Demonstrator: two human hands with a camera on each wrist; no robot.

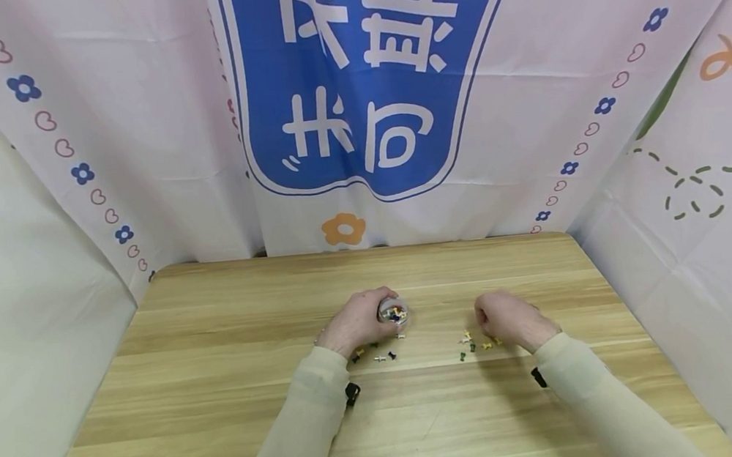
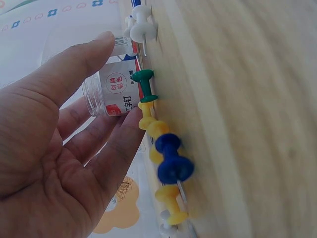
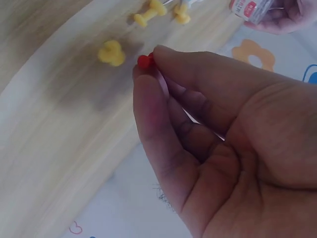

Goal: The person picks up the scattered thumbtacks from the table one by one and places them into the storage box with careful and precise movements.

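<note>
My left hand (image 1: pixel 357 323) holds a small clear jar (image 1: pixel 393 315) on the table, thumb on one side and fingers on the other. Mixed coloured push pins show inside its mouth, and a printed label (image 2: pixel 115 83) is on its side. Between the thumb and forefinger of my right hand (image 1: pixel 510 317) is a red push pin (image 3: pixel 144 61), held just over the table. Beneath the left hand lie loose pins, among them a blue push pin (image 2: pixel 173 163), a green push pin (image 2: pixel 144 85) and a white push pin (image 2: pixel 142 27). A yellow push pin (image 3: pixel 112 53) lies near the right fingertips.
Both hands are over a wooden table (image 1: pixel 238 417). Yellow, white and green pins, including a green pin (image 1: pixel 462 357), are scattered left of the right hand. A printed curtain (image 1: pixel 197 127) hangs behind the table's far edge, with more cloth at both sides.
</note>
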